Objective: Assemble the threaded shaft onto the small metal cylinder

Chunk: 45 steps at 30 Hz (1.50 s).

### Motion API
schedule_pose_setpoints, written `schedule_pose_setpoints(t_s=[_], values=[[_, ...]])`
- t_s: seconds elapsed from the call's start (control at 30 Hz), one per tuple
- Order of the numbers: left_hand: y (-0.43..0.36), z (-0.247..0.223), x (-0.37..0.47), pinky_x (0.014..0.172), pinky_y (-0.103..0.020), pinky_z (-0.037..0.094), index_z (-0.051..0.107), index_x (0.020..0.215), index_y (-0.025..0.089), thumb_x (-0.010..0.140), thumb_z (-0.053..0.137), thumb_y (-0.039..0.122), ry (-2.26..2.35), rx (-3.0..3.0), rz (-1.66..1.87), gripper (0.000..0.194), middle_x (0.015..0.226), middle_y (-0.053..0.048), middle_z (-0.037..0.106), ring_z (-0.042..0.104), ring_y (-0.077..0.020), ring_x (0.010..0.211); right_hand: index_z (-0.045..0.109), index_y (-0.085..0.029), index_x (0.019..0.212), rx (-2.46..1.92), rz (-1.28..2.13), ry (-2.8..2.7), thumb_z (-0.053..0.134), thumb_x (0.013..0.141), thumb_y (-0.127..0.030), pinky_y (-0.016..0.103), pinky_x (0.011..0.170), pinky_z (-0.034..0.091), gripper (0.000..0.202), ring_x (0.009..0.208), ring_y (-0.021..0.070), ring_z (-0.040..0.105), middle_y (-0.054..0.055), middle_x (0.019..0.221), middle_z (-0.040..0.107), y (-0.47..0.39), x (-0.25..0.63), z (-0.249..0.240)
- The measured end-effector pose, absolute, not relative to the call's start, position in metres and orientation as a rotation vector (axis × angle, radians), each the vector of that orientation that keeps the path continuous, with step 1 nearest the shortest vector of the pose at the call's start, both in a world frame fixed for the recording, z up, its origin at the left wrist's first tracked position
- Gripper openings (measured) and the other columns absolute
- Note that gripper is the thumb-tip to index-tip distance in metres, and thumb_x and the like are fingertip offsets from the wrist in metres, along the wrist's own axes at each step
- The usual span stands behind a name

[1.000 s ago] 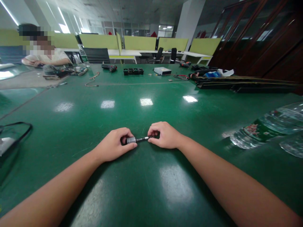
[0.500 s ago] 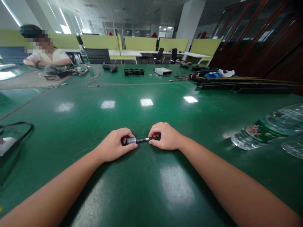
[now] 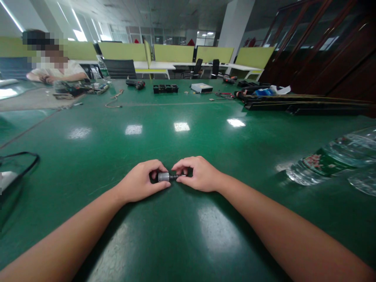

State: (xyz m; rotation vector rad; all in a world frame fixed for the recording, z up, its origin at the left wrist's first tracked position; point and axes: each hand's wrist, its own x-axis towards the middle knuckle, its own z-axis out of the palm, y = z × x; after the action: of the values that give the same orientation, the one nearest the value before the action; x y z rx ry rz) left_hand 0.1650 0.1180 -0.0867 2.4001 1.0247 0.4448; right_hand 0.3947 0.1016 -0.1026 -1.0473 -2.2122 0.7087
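My left hand (image 3: 144, 181) grips a short silver metal cylinder (image 3: 163, 177) between thumb and fingers, low over the green table (image 3: 164, 243). From the cylinder's right end a thin shaft with a dark spring (image 3: 174, 177) on it points to the right. My right hand (image 3: 198, 174) is at the shaft's far end; its thumb touches the shaft from below and its index finger is raised a little above, so the fingers are apart.
Plastic bottles (image 3: 329, 160) lie at the right. A black cable (image 3: 33, 156) is at the left edge. Along the far side are a power drill (image 3: 135, 84), a black part (image 3: 165, 89), a silver box (image 3: 201, 88) and long black bars (image 3: 311, 103). A person (image 3: 63, 70) sits at far left.
My right hand has moved left, closer to the cylinder, and its fingers have parted. The dark spring now sits against the cylinder's end. My left hand has kept its hold.
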Motion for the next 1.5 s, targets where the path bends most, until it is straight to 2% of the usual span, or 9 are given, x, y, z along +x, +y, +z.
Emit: schedule_pose_setpoints(t_s=[0.23,0.43,0.77,1.5], values=[[0.1175,-0.0846,0.1645,0.064,-0.024,0.041,0.067,0.099,0.019,0.089,0.057,0.042,0.992,2.355,0.445,0.027,0.081,0.000,0.063,0.055,-0.0137,0.070,0.070,-0.016,0.096,-1.013,0.650,-2.249,0.067,0.076,-0.014,0.024,0.069,0.047,0.021,0.069,0.0120,0.061,0.002,0.079,0.069,0.1011,0.3950,-0.0999],[0.1182,-0.0848,0.1653,0.063,-0.024,0.041,0.067,0.098,0.018,0.086,0.062,0.042,1.004,2.369,0.431,0.027,0.082,0.000,0.063,0.055,-0.0140,0.070,0.071,-0.017,0.091,-1.003,0.578,-2.318,0.067,0.076,-0.014,0.024,0.068,0.044,0.015,0.068,0.0117,0.059,0.002,0.078,0.068,0.1011,0.3952,-0.0989],[0.1180,-0.0860,0.1651,0.064,-0.025,0.040,0.067,0.098,0.019,0.080,0.068,0.041,1.038,2.393,0.412,0.029,0.083,-0.001,0.064,0.055,-0.0153,0.072,0.070,-0.017,0.092,-1.001,0.557,-2.350,0.067,0.078,-0.015,0.025,0.071,0.044,0.014,0.070,0.0122,0.058,0.001,0.078,0.066,0.1020,0.3958,-0.0993],[0.1189,-0.0855,0.1655,0.063,-0.024,0.039,0.067,0.094,0.018,0.080,0.068,0.042,1.010,2.411,0.445,0.028,0.081,-0.001,0.063,0.054,-0.0146,0.071,0.070,-0.017,0.091,-0.997,0.557,-2.357,0.067,0.078,-0.016,0.025,0.069,0.043,0.014,0.070,0.0121,0.057,0.001,0.077,0.064,0.1017,0.3962,-0.0986]])
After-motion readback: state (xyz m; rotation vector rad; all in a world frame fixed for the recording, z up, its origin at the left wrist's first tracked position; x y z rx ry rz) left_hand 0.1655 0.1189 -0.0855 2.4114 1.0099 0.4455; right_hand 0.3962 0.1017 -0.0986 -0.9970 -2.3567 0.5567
